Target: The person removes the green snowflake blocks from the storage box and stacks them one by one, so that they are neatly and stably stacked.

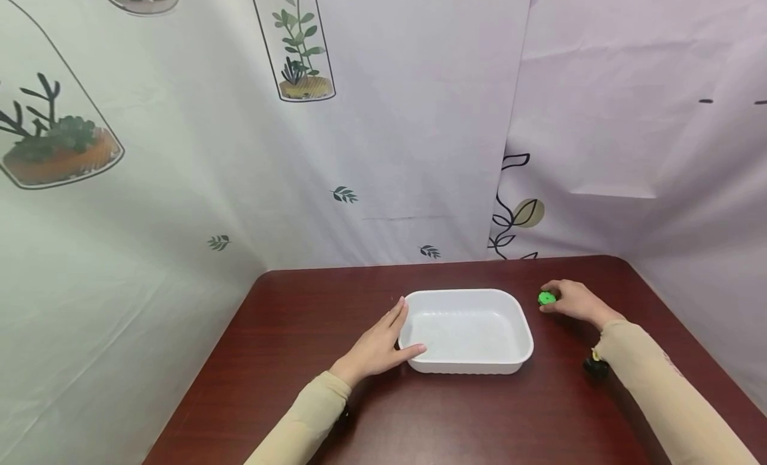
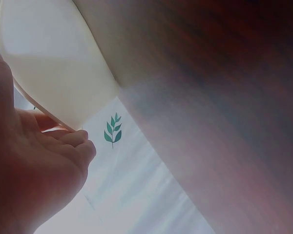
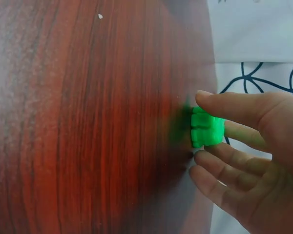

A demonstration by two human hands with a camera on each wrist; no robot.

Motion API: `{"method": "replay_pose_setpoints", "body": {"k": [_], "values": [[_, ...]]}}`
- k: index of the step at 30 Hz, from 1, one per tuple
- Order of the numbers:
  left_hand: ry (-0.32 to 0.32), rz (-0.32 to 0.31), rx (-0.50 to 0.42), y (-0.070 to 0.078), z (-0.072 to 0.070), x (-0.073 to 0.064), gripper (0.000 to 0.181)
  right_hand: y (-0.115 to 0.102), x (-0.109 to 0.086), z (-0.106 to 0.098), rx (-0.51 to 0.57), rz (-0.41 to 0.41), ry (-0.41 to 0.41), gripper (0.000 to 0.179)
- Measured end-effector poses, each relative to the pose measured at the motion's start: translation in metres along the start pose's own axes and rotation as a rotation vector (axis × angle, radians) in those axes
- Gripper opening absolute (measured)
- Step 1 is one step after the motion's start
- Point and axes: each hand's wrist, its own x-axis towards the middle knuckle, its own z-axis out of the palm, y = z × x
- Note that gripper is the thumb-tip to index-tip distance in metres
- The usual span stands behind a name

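Note:
A white rectangular dish with rounded corners stands on the table. At its left side rests my left hand, its fingers straight along the rim and the thumb reaching over the near left corner. In the left wrist view, the fingers are against the dish's pale side wall. To the right of the dish, my right hand holds a small bright green piece with a lobed edge between thumb and fingers. The right wrist view shows the green piece close over the tabletop, thumb on one side and fingers on the other.
The dark red-brown wooden table has rounded far corners. A white cloth printed with plants hangs behind it and along the sides. A dark wrist device shows under the right sleeve. One small pale speck lies on the tabletop.

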Motion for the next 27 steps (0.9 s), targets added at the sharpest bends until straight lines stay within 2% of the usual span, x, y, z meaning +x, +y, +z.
{"method": "replay_pose_setpoints", "body": {"k": [8,18,27], "values": [[-0.005,-0.002,-0.006,0.0005,0.0008,-0.0004,0.099,0.0045,0.0005,0.0025,0.005,0.003,0.011,0.044],[0.001,0.002,-0.001,-0.0005,0.001,0.0005,0.099,0.0047,-0.0007,0.0006,-0.009,0.003,0.021,0.049],[0.005,0.003,-0.005,-0.0004,0.0007,0.0002,0.099,0.0015,-0.0069,-0.0029,0.024,-0.008,0.032,0.049]]}}
